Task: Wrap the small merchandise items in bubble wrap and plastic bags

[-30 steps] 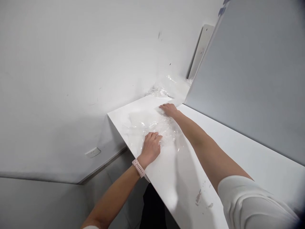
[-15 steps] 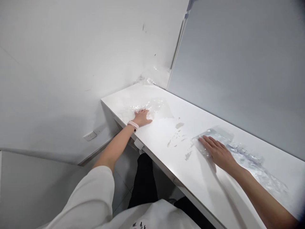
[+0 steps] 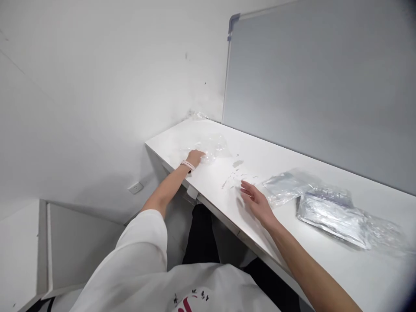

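My left hand [image 3: 196, 157], with a pink watch at the wrist, rests flat on a crumpled clear plastic sheet [image 3: 212, 147] near the left end of the white table [image 3: 260, 160]. My right hand [image 3: 256, 200] hovers open above the table, fingers spread, holding nothing. Just to its right lies a clear plastic bag [image 3: 286, 184], and beyond that a silvery foil packet [image 3: 334, 214] in plastic wrap. The right hand is close to the bag's near corner but apart from it.
A grey board [image 3: 325, 86] stands along the table's back edge. More crumpled plastic [image 3: 198, 115] lies in the corner by the white wall. Scuff marks [image 3: 235, 173] dot the tabletop. A wall socket [image 3: 135, 187] sits below the table's left end.
My right hand came off the crumpled sheet, swept right onto the clear bag, then lifted and drew back to the left of it. My left hand stayed on the crumpled sheet. The view swung right.
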Demonstrator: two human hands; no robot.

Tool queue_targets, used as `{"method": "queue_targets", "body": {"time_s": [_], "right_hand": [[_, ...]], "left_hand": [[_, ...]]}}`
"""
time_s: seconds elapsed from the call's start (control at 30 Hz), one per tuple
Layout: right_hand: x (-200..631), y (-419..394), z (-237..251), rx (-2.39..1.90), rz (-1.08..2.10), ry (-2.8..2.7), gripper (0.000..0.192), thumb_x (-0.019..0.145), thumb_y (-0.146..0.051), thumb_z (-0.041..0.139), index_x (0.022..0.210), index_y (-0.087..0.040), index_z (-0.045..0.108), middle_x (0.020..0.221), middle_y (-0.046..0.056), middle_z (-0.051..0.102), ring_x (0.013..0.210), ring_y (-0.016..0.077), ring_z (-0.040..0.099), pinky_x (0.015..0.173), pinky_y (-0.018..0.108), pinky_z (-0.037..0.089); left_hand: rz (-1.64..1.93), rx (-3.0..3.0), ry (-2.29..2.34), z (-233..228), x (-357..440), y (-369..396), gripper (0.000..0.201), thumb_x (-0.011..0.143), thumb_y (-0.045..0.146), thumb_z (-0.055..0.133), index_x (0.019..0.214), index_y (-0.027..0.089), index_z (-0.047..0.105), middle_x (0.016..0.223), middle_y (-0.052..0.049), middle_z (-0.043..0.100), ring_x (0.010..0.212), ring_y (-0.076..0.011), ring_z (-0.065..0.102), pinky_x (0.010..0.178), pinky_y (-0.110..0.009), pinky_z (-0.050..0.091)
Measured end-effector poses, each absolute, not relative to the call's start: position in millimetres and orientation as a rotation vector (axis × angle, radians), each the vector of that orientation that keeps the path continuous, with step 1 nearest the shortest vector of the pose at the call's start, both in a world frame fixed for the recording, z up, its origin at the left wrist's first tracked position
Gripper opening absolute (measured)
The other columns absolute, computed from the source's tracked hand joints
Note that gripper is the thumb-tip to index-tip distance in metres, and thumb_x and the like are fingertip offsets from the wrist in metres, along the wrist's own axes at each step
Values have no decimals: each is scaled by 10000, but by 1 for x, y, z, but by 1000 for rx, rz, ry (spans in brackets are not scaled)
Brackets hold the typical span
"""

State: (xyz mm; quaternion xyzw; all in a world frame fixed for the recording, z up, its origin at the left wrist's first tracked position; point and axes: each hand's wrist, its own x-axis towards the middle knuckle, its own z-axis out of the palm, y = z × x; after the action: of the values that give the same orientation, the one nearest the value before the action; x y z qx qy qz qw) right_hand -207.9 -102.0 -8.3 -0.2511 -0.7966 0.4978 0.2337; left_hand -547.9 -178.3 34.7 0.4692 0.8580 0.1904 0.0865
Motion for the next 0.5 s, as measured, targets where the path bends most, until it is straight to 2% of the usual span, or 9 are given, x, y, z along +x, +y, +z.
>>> {"method": "queue_targets", "body": {"time_s": [0.1, 0.2, 0.27, 0.37, 0.43, 0.5], "right_hand": [[-242, -79, -21, -984, 1440, -1916, 565, 877, -400, 527, 1413, -222, 522, 1358, 163, 618, 1119, 283, 680, 880, 459, 592], [-285, -49, -12, -1176, 1193, -2046, 566, 843, -368, 519, 1384, -207, 556, 1374, 159, 607, 1216, 300, 619, 967, 453, 546], [-317, -31, 1, -1280, 1089, -2129, 567, 820, -334, 524, 1367, -191, 570, 1340, 167, 625, 1228, 317, 605, 991, 456, 522], [-362, -10, 19, -1410, 1079, -2159, 573, 824, -310, 519, 1363, -118, 560, 1255, 224, 647, 1130, 332, 651, 855, 426, 569], [-385, 1, 27, -1482, 1072, -2191, 540, 857, -339, 511, 1332, -87, 572, 1210, 252, 652, 1078, 338, 665, 783, 419, 575], [-403, 8, 32, -1527, 1053, -2246, 485, 888, -402, 516, 1248, -92, 619, 1144, 249, 671, 1052, 343, 667, 785, 432, 568]], "left_hand": [[701, 1446, 2434, 24, -522, -194, 376, 680, -21, 544, 879, 198, 776, 1048, -81, 768, 1114, -301, 662, 1055, -431, 449], [878, 1422, 2336, 12, -503, -212, 327, 656, -5, 548, 785, 215, 753, 969, -29, 773, 1038, -257, 689, 1005, -389, 498], [1016, 1343, 2319, 8, -503, -219, 245, 685, 34, 560, 767, 195, 725, 913, -30, 761, 960, -237, 704, 937, -376, 537], [1218, 1140, 2353, 12, -526, -218, 167, 765, 109, 570, 886, 159, 673, 880, -49, 726, 854, -199, 711, 812, -351, 578], [1303, 993, 2387, 19, -555, -211, 211, 791, 126, 580, 996, 147, 624, 871, -54, 702, 817, -177, 705, 755, -331, 584], [1348, 861, 2411, 25, -585, -205, 266, 776, 120, 617, 1040, 146, 590, 864, -54, 683, 813, -176, 694, 732, -328, 581]]}}
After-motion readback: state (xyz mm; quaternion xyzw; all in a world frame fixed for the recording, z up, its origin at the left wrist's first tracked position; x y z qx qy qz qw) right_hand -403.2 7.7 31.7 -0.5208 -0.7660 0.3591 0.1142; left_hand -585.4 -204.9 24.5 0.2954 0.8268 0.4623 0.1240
